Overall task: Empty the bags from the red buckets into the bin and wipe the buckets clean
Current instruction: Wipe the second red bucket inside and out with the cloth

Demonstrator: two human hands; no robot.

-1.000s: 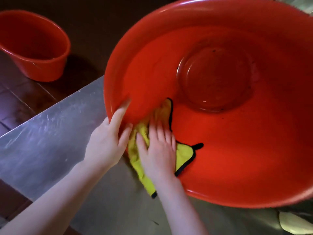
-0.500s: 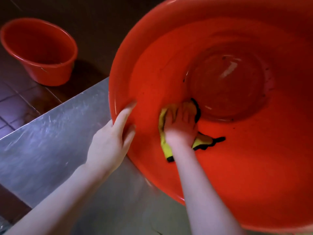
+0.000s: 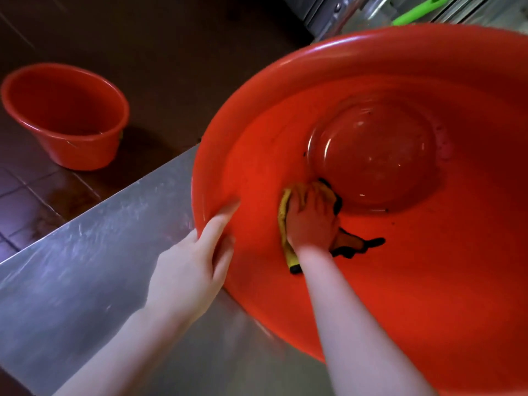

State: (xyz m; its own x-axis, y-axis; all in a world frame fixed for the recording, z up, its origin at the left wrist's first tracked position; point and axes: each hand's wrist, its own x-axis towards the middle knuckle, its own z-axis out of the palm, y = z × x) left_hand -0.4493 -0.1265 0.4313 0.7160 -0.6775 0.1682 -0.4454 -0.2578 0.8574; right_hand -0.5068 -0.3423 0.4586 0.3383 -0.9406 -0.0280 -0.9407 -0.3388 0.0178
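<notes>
A large red bucket [image 3: 428,281] lies tilted on a steel table [image 3: 85,267], its opening facing me. My left hand [image 3: 194,267] grips its near-left rim, thumb inside and fingers outside. Deep inside, my right hand [image 3: 311,221] presses a yellow cloth with black edging [image 3: 285,212] against the inner wall, just below the round bottom. A second, smaller red bucket [image 3: 65,115] stands upright on the floor at the left, with no bag visible in it.
Dark tiled floor [image 3: 34,201] lies beyond the table's left edge. Steel fittings and a green handle [image 3: 417,10] show at the top right, behind the big bucket. Dark specks dot the bucket's bottom.
My right hand has pushed the cloth from the near rim deeper into the bucket toward its bottom. My left hand kept its hold on the rim. The view has pulled back.
</notes>
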